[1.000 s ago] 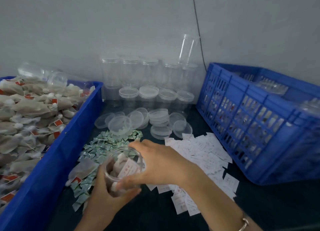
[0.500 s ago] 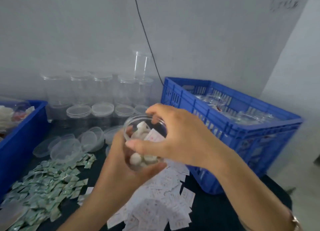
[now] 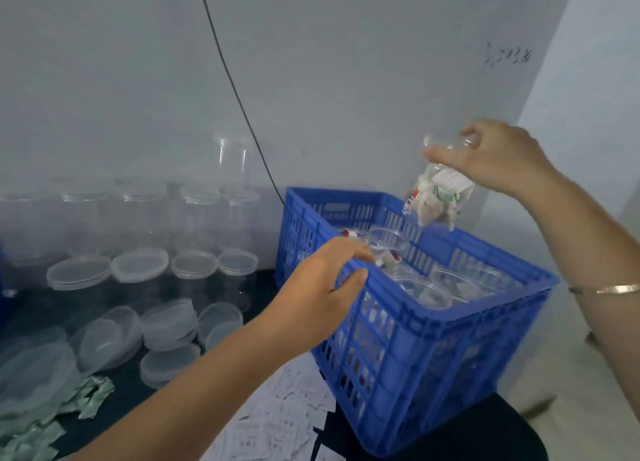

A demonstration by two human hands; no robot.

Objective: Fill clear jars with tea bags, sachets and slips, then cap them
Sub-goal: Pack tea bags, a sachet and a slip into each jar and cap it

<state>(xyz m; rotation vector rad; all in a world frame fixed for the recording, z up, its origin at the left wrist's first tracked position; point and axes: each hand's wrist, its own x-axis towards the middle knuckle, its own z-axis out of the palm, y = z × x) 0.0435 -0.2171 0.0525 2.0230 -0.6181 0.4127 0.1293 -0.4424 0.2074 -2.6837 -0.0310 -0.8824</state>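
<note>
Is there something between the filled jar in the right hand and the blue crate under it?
Nothing visible. The filled jar, gripped by the right hand, hangs over the far part of the blue crate. The left hand is at its left rim, aside. Other jars stand inside.

Scribble [image 3: 507,58] on the wall [image 3: 346,79] and print on the slips [image 3: 273,422] cannot be read.

filled jar [image 3: 438,197]: clear, packed with tea bags, green sachet, white slip; tilted, in the air at 3 o'clock, top gripped by right hand [image 3: 495,155] | capped jars [image 3: 446,284]: upright, 4 o'clock | empty jars [image 3: 138,214]: upright, 9 o'clock | loose lids [image 3: 166,322]: 8 o'clock | sachets [image 3: 90,396]: 8 o'clock, frame edge | slips [image 3: 277,422]: 6 o'clock
</note>
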